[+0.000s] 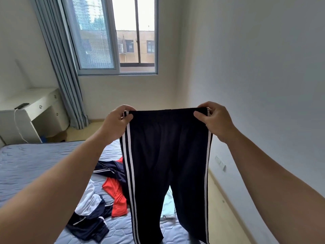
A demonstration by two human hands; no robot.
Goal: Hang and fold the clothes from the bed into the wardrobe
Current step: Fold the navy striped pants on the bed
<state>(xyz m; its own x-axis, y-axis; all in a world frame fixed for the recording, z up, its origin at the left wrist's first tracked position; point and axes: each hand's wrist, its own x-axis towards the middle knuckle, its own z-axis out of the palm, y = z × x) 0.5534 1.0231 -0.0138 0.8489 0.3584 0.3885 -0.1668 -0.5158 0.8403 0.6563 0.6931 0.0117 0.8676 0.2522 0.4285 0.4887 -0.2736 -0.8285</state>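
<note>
You hold the dark track pants up by the waistband in front of you, stretched flat between both hands, with the 2 legs hanging straight down over the right-hand edge of the bed. White stripes run down each outer seam. Your left hand pinches the left end of the waistband, fingers curled over the top edge and thumb against the near face. Your right hand pinches the right end in the same way, thumb pressed on the fabric. Both arms are extended forward. On the blue quilted bed, behind and left of the pants, lie other garments in a loose heap: a red garment, a white-and-navy garment just beside it, and a navy striped garment farther back. A white cloth shows between the 2 pant legs. Beyond the bed, a white desk stands at the left wall with a small dark object on top. A blue-grey curtain hangs beside the window. A wall socket sits low on the right wall.
</note>
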